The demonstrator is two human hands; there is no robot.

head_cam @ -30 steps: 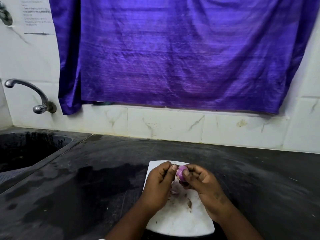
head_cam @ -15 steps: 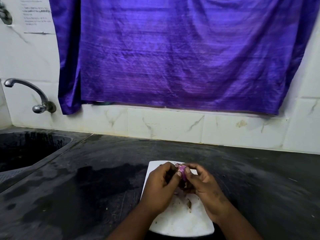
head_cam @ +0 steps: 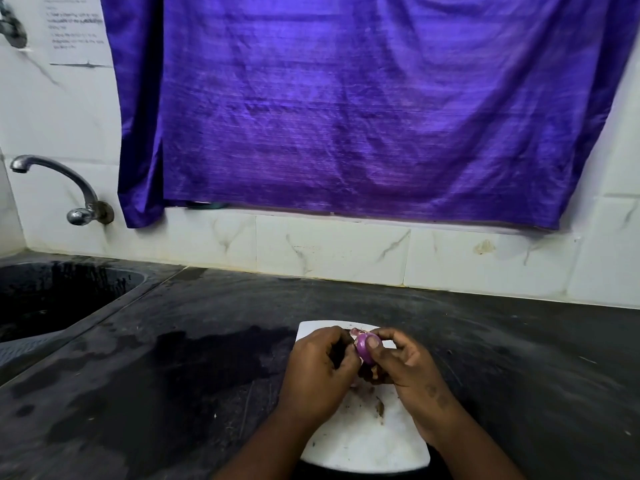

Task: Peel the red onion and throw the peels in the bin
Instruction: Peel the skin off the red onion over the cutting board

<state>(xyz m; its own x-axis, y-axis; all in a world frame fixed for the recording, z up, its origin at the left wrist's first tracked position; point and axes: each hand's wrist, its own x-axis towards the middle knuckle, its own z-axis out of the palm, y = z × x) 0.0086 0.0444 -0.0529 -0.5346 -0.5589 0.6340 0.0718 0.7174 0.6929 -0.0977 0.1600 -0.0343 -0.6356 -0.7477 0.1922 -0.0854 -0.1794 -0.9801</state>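
Note:
A small red onion (head_cam: pixel 364 346), shiny purple where its skin is off, is held just above the far end of a white cutting board (head_cam: pixel 367 441). My right hand (head_cam: pixel 405 367) grips it from the right, thumb across its front. My left hand (head_cam: pixel 317 370) is closed against its left side, fingertips pinching at the skin. Brown bits of peel (head_cam: pixel 380 407) lie on the board under my hands. No bin is in view.
The board lies on a dark, partly wet stone counter (head_cam: pixel 173 368). A black sink (head_cam: pixel 52 296) with a metal tap (head_cam: pixel 69 188) sits at the left. A purple curtain (head_cam: pixel 346 109) hangs over the white tiled wall behind.
Both hands stayed over the board and worked the onion between the fingers. More of the onion's purple surface shows now than half a second ago.

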